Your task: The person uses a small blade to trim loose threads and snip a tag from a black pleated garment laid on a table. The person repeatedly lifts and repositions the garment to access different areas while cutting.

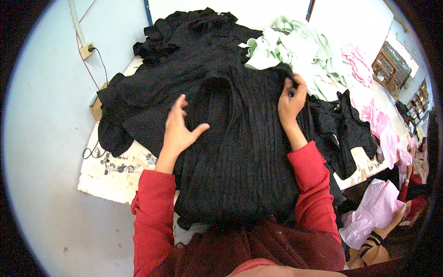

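Observation:
A black pleated garment (249, 152) lies spread in front of me, hanging over the table's near edge toward my lap. My right hand (292, 99) is closed on its upper right edge, fingers curled with the thumb against them. Over the garment's left side is my left hand (181, 129), fingers and thumb apart, holding nothing. Between the hands, a dark oval fold or opening (217, 101) shows in the cloth. More black cloth (184, 55) is heaped beyond and to the left.
Pale green cloth (300, 51) is piled at the back right. Pink cloth (378, 124) lies along the table (115, 184) further right. A co-worker's hands hold a pink garment (371, 212) at lower right. On the left wall, a plug sits in a socket box (86, 50).

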{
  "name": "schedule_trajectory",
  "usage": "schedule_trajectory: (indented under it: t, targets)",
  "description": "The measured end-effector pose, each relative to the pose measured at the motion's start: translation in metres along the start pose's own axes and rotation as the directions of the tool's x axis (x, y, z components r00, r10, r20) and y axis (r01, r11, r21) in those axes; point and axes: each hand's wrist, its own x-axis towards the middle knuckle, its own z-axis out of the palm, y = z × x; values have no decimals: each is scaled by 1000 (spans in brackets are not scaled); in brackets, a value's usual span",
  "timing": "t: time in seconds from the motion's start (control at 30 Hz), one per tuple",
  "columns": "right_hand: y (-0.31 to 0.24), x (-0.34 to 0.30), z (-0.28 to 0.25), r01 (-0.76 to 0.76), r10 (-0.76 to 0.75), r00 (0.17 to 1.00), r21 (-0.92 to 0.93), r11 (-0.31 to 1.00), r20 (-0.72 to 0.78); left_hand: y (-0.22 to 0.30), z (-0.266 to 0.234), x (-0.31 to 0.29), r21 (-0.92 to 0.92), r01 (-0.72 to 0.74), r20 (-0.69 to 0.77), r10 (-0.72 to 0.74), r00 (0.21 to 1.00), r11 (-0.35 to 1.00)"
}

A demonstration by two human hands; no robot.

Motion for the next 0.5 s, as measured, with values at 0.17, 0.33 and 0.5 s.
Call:
schedule_trajectory:
  t: [0.17, 0.33, 0.5]
  targets:
    - [-3, 54, 11, 328, -338, 929, -89, 941, -151, -18, -1, 13, 22, 163, -143, -158, 977, 986]
    - [37, 80, 44, 252, -88, 915, -388, 887, 393, -44, -25, 42, -559, 281, -164, -436, 885, 780]
    - [20, 41, 2, 99, 91, 575, -180, 979, 813, -61, -32, 22, -533, 281, -123, -402, 907, 798]
